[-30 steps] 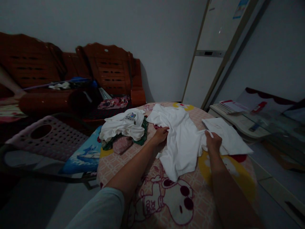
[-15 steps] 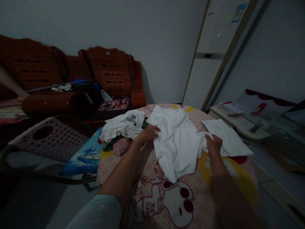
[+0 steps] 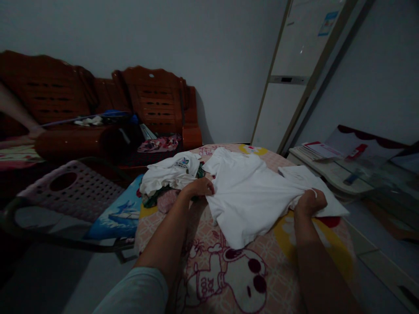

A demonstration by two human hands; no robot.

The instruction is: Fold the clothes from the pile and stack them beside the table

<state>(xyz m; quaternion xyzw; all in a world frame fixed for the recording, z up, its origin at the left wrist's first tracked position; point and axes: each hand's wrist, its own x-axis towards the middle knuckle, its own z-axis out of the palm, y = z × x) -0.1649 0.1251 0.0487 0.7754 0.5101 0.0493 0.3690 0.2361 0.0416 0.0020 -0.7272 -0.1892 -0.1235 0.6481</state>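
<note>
A white shirt [image 3: 245,196] lies spread over the round table, drawn taut sideways between my two hands. My left hand [image 3: 199,187] pinches its left edge, fingers closed on the cloth. Out to the right, my right hand [image 3: 310,203] is closed around the other edge, with a bit of white fabric showing above the fist. Just behind that hand rests a folded white garment [image 3: 330,200]. Beyond my left hand sits a crumpled heap with a white printed shirt [image 3: 172,172] on top and a pinkish cloth [image 3: 166,200] under it.
The table wears a pink patterned cover [image 3: 209,244] with a cartoon dog. At left stand a woven chair [image 3: 94,192] with a blue cushion [image 3: 121,213] and a wooden sofa [image 3: 157,96]. Another person's hand [image 3: 34,133] is at far left. A glass-topped stand [image 3: 376,174] is at right.
My right hand has moved outward to the right, pulling the shirt's edge with it and stretching the cloth. My left hand has shifted slightly left, still gripping.
</note>
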